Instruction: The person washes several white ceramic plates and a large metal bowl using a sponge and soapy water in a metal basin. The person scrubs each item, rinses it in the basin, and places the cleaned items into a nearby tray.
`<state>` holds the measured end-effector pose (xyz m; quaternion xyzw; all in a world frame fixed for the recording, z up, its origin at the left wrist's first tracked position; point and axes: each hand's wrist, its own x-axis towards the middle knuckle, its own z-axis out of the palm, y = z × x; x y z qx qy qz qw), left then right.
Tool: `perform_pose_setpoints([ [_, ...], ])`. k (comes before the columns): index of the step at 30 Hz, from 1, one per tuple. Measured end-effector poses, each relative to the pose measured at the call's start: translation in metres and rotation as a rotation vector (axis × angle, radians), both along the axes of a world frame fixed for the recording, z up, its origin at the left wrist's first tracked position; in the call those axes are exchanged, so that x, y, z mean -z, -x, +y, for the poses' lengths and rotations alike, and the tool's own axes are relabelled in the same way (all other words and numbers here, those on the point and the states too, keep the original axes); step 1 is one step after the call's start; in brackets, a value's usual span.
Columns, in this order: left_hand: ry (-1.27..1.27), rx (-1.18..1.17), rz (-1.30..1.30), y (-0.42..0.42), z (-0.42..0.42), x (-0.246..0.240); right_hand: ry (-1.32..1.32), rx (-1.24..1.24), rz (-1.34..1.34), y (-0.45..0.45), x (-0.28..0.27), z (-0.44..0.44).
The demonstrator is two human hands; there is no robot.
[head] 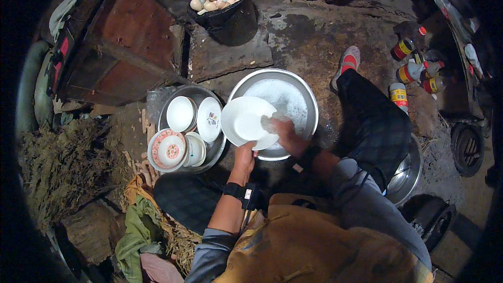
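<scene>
My left hand (245,156) grips the near rim of a white plate (243,120), which is tilted over a metal basin (313,110) of sudsy water. My right hand (287,135), slightly blurred, presses a greyish scrubber (269,124) against the plate's right side. To the left, a second metal basin (217,155) holds stacked white bowls (180,114), a white plate with a printed fruit design (209,120) and a bowl with a pink patterned rim (169,149). The right hand's fingertips are partly hidden by blur.
A black bucket (228,27) heaped with eggs and eggshells stands beyond the basins. Several bottles (408,71) are at right, beyond my outstretched leg (369,118). A wooden cabinet (129,43) is at left, with dry brush (67,165) nearer. Another metal basin (408,177) lies beside my right leg.
</scene>
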<state>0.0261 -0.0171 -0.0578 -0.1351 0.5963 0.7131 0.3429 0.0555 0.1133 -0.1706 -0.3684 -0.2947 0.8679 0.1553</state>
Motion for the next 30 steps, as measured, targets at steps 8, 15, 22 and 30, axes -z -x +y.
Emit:
perform_pose_setpoints([
  [8,0.077,0.056,-0.019,-0.006,-0.001,-0.003,-0.122,-0.335,-0.061,0.003,0.006,0.042],
  [15,-0.045,0.039,-0.225,0.004,-0.007,0.002,-0.086,-0.295,0.018,0.0,-0.031,0.059],
  [22,-0.041,-0.041,0.039,0.0,0.0,0.006,-0.123,-0.045,-0.181,0.008,0.008,-0.01],
  [30,0.071,0.158,-0.089,0.002,-0.006,-0.001,-0.306,-0.475,-0.117,0.006,-0.011,0.072],
])
